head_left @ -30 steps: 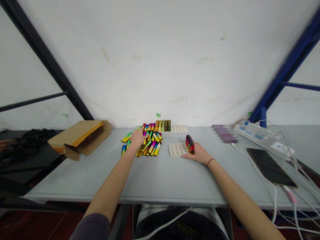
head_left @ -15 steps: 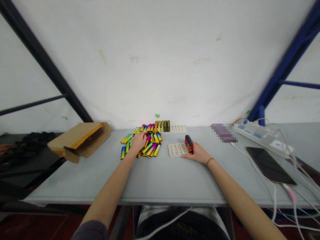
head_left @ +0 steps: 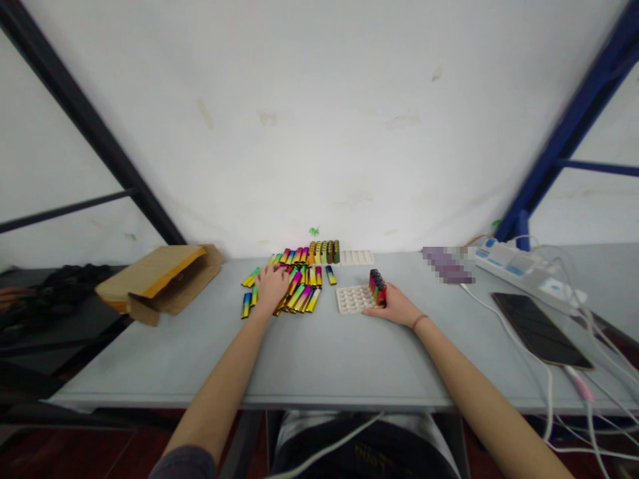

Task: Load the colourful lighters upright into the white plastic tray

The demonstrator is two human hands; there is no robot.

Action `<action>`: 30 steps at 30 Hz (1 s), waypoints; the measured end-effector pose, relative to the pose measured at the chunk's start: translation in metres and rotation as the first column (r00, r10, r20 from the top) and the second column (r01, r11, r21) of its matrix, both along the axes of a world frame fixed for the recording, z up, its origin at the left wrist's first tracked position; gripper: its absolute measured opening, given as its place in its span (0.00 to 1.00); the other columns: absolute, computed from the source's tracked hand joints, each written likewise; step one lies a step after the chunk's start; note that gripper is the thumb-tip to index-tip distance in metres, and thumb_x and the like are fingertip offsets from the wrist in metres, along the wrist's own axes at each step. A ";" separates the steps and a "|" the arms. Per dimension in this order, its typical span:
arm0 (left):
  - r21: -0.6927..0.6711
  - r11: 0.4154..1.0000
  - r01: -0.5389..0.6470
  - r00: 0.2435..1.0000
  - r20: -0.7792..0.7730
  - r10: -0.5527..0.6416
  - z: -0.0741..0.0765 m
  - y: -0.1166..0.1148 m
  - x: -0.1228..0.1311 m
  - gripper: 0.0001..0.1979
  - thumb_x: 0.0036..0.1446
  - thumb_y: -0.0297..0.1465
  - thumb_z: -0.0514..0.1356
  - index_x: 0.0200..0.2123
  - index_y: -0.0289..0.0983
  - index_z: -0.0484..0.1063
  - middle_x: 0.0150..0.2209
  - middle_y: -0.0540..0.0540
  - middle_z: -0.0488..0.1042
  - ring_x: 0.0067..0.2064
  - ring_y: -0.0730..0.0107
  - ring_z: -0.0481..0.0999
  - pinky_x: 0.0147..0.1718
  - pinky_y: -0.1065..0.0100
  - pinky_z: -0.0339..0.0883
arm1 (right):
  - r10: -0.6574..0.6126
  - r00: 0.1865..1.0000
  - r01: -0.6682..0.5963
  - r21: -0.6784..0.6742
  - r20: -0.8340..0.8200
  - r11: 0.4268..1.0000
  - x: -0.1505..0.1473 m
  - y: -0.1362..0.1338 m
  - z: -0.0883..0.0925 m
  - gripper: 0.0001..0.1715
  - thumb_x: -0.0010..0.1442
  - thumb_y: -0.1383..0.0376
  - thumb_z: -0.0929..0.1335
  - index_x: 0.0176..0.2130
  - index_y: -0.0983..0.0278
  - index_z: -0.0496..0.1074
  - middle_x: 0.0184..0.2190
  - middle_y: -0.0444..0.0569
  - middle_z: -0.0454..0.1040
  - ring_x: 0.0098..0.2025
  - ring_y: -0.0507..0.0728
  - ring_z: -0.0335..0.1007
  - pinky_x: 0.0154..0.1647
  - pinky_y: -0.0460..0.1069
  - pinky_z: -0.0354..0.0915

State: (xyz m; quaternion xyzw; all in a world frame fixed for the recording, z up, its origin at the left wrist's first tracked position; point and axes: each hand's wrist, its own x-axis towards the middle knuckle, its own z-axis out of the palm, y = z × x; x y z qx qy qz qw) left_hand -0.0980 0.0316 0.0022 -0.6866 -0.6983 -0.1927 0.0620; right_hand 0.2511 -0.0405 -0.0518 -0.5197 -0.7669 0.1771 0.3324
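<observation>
My left hand [head_left: 272, 286] lies over a pile of shiny rainbow-and-gold pieces [head_left: 302, 299] that look like lighters. Its fingers are spread on the pile and cover part of it; nothing shows held in them. My right hand [head_left: 397, 306] grips the right side of a white tray [head_left: 352, 301] with rows of hollows, thumb along the near edge. Upright lighters [head_left: 378, 289] with dark tops fill the tray's right end, beside my fingers. One blue-and-yellow lighter [head_left: 331, 275] lies apart, between the pile and the tray.
Behind the pile, upright gold-topped pieces [head_left: 324, 253] stand next to another white tray [head_left: 357, 257] by the wall. An open cardboard box [head_left: 160, 276] lies left. At right are a power strip [head_left: 529, 273], a dark phone-like device [head_left: 542, 330], a pixelated purple object [head_left: 446, 265] and white cables.
My left hand has shifted slightly left over the pile. A blue-and-yellow lighter at the pile's right has moved away from the others. My right hand and the tray stay put.
</observation>
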 end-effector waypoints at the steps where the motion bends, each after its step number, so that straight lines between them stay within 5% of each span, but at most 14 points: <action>1: 0.006 1.000 0.006 1.000 0.015 -0.006 0.000 -0.001 -0.001 0.22 0.67 0.32 0.49 0.54 0.39 0.80 0.59 0.36 0.75 0.62 0.46 0.69 0.62 0.47 0.61 | 0.001 1.000 -0.001 0.001 0.001 1.000 0.000 0.000 0.000 0.42 0.48 0.47 0.80 0.55 0.64 0.72 0.51 0.59 0.79 0.51 0.69 0.75 0.58 0.64 0.69; 8: 0.090 0.975 0.203 0.976 0.057 -0.209 0.010 0.002 0.011 0.22 0.66 0.26 0.48 0.54 0.36 0.78 0.55 0.37 0.77 0.60 0.53 0.72 0.64 0.54 0.62 | -0.001 1.000 0.001 -0.022 0.005 1.000 0.000 -0.001 0.001 0.42 0.48 0.47 0.79 0.55 0.65 0.72 0.52 0.61 0.78 0.53 0.70 0.75 0.59 0.65 0.68; 12: -0.019 0.904 0.427 0.904 -0.007 -0.428 0.018 0.003 0.041 0.22 0.67 0.25 0.48 0.54 0.34 0.79 0.53 0.38 0.79 0.57 0.56 0.75 0.62 0.56 0.65 | 0.007 1.000 -0.007 -0.022 0.002 1.000 0.001 -0.001 0.001 0.42 0.49 0.47 0.79 0.55 0.65 0.71 0.52 0.61 0.78 0.52 0.69 0.75 0.59 0.65 0.68; 16: -0.133 0.827 0.546 0.822 -0.108 -0.559 0.008 -0.004 0.078 0.20 0.70 0.30 0.51 0.57 0.38 0.77 0.59 0.39 0.78 0.60 0.54 0.74 0.60 0.54 0.66 | 0.016 1.000 -0.016 -0.009 -0.006 1.000 0.001 0.001 -0.001 0.41 0.48 0.48 0.79 0.55 0.65 0.72 0.51 0.60 0.78 0.53 0.68 0.75 0.59 0.64 0.68; 23: -0.121 0.846 0.519 0.826 -0.183 -0.533 -0.008 -0.009 0.095 0.17 0.71 0.32 0.51 0.44 0.40 0.82 0.59 0.42 0.78 0.63 0.51 0.71 0.61 0.47 0.62 | 0.024 1.000 -0.024 0.003 -0.010 1.000 0.001 0.001 -0.001 0.40 0.49 0.50 0.79 0.55 0.64 0.72 0.50 0.59 0.79 0.52 0.68 0.75 0.58 0.63 0.68; 26: -0.087 0.842 0.532 0.837 -0.096 -0.538 0.006 0.005 0.067 0.19 0.71 0.32 0.49 0.48 0.38 0.80 0.57 0.40 0.79 0.59 0.56 0.75 0.60 0.55 0.65 | 0.016 1.000 -0.016 0.002 0.001 1.000 0.000 0.000 0.000 0.40 0.50 0.49 0.79 0.55 0.65 0.72 0.50 0.60 0.79 0.52 0.69 0.75 0.58 0.64 0.68; 30: -0.034 0.982 0.186 0.983 0.004 -0.186 0.024 0.030 0.005 0.23 0.67 0.25 0.45 0.55 0.35 0.77 0.55 0.36 0.79 0.57 0.54 0.76 0.59 0.56 0.67 | 0.013 1.000 -0.012 -0.011 0.012 1.000 0.000 -0.001 0.003 0.40 0.49 0.49 0.79 0.54 0.66 0.72 0.50 0.60 0.79 0.52 0.69 0.75 0.58 0.63 0.68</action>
